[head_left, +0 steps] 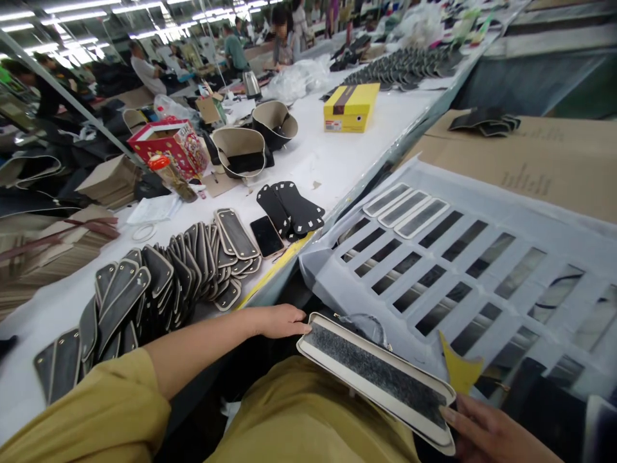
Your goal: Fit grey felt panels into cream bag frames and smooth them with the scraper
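A long cream-rimmed piece with a speckled dark grey strip (376, 373) along its middle slants across my lap. My left hand (284, 321) holds its upper left corner, fingertips at the rim. At the lower right end my right hand (475, 424) grips it, thumb on the grey strip and the other fingers mostly hidden beneath. Just behind its far edge show a clear curved strip (369, 325) and small gold-coloured metal bits. A yellow curved cut-out (460, 363) lies near my right hand.
To the right, a white slotted tray (409, 270) carries a few pale-edged strips (414, 215). On the white table (308, 151) are stacks of dark studded panels (168, 276), a phone (267, 235), black shaped pieces (294, 206) and a yellow box (351, 108). People work farther back.
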The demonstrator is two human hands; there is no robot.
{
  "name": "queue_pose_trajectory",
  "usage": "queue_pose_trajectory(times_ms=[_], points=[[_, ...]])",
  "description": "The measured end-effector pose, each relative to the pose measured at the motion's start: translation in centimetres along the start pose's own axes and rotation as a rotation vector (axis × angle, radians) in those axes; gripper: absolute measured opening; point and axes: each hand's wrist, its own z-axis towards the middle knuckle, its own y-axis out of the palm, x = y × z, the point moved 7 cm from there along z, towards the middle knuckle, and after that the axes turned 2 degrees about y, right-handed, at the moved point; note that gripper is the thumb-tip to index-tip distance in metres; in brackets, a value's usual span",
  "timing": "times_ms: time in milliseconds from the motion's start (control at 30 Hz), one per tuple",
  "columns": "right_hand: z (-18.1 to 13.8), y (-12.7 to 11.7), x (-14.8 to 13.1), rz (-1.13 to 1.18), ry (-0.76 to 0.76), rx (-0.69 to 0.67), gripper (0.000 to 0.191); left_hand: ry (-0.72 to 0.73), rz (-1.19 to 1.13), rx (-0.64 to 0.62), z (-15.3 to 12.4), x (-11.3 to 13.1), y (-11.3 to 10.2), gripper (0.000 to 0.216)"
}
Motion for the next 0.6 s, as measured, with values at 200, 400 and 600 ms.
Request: queue_pose_trajectory(times_ms=[200, 400, 600], points=[[-1.7, -0.7, -0.8, -0.293, 0.191, 0.066, 0.031, -0.062, 0.0, -0.095, -0.1, -0.6, 0.9, 0.046], [-1.7, -0.6, -0.9, -0.377, 0.185, 0.066, 0.037, -0.05, -0.1, -0.121, 0.7, -1.6, 2.2, 0.046], [-1.8, -0.7, -1.7, -0.348, 0.134, 0.069, 0.039, -0.047, -0.215, -0.116, 1.2, -2.4, 1.9, 0.043]])
